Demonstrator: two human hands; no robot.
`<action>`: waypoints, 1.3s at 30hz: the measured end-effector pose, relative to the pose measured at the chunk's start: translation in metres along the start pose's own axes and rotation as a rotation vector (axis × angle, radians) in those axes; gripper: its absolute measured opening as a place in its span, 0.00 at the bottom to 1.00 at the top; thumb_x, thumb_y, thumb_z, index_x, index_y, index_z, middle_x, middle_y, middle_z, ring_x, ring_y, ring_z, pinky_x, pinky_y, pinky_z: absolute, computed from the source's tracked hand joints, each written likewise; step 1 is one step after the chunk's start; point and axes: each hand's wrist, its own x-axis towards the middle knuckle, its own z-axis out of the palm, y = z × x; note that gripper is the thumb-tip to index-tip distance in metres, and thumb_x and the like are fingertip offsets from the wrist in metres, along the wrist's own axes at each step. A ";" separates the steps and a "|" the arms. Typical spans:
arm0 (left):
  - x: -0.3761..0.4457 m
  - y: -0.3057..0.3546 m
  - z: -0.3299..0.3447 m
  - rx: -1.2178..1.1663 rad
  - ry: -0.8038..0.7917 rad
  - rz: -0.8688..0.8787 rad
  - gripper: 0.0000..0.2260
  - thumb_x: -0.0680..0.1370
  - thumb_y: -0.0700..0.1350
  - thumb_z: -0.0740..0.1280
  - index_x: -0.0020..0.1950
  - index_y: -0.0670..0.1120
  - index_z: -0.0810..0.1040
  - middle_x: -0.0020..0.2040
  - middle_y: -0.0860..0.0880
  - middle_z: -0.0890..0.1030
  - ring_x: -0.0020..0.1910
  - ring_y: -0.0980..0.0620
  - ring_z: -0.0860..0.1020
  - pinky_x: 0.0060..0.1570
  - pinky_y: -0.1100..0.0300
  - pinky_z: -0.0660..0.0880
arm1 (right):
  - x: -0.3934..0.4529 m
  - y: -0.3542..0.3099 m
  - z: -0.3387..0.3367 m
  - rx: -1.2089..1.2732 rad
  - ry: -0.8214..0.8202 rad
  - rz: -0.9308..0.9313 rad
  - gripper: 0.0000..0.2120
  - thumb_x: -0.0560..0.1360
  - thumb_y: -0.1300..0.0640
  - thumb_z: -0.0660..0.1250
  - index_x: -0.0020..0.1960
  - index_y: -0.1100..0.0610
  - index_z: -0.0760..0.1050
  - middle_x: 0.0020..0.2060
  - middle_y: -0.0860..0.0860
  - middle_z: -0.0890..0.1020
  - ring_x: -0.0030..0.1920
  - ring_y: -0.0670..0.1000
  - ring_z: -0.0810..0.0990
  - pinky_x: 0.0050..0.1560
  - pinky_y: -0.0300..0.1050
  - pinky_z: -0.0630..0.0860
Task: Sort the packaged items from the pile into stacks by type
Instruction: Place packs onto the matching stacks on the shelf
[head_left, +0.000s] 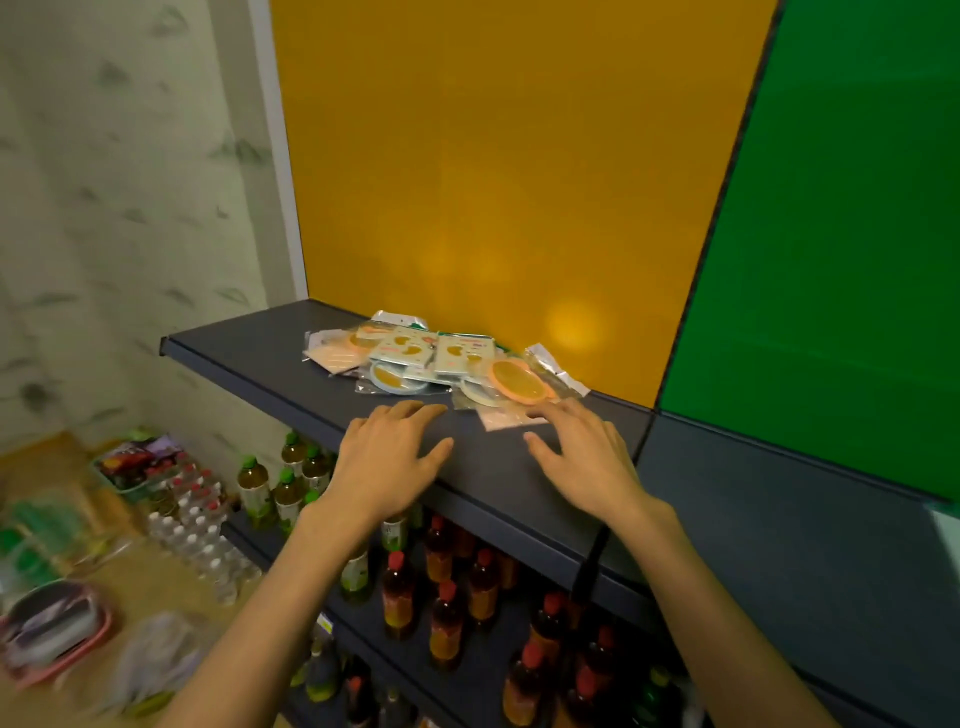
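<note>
So far no sorting can be seen to have been done: the pile of packaged items (441, 364) is heaped in one loose mound at the back of the dark shelf (249, 353), against the yellow panel (493, 156), and no separate stacks are laid out anywhere on it. Several types can be told apart in the mound: an orange round item in a clear bag (519, 382) at the right, a blue-rimmed round one (395, 376) at the front left, and pale flat cards (410, 348) on top. Just in front of the pile the left hand (389, 457) is held flat with fingers straight, nothing in its grip; the right hand (582, 452) is likewise spread and nothing is held, its fingertips reaching a pale packet (501, 418) at the pile's near edge. The whole of the sorting is judged to be left. Bottled drinks (441, 571) are ranged on the lower shelves.
</note>
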 end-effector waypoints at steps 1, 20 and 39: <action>0.007 -0.009 0.001 0.004 0.001 0.000 0.24 0.80 0.63 0.56 0.75 0.58 0.65 0.73 0.52 0.71 0.69 0.47 0.71 0.62 0.46 0.70 | 0.010 -0.003 0.006 -0.010 0.003 -0.003 0.18 0.80 0.45 0.60 0.68 0.47 0.73 0.66 0.49 0.75 0.64 0.53 0.75 0.61 0.53 0.72; 0.199 -0.161 0.039 0.071 -0.058 0.050 0.25 0.79 0.64 0.57 0.73 0.55 0.70 0.69 0.48 0.75 0.67 0.45 0.73 0.63 0.47 0.69 | 0.185 -0.017 0.073 -0.100 0.060 0.182 0.18 0.80 0.44 0.61 0.67 0.48 0.74 0.62 0.51 0.78 0.59 0.53 0.77 0.57 0.52 0.74; 0.285 -0.228 0.102 0.021 -0.221 0.048 0.46 0.70 0.78 0.52 0.74 0.45 0.67 0.74 0.41 0.66 0.72 0.42 0.65 0.68 0.43 0.64 | 0.256 -0.044 0.109 -0.193 -0.195 0.560 0.37 0.71 0.31 0.66 0.73 0.49 0.67 0.65 0.53 0.78 0.64 0.57 0.74 0.59 0.53 0.73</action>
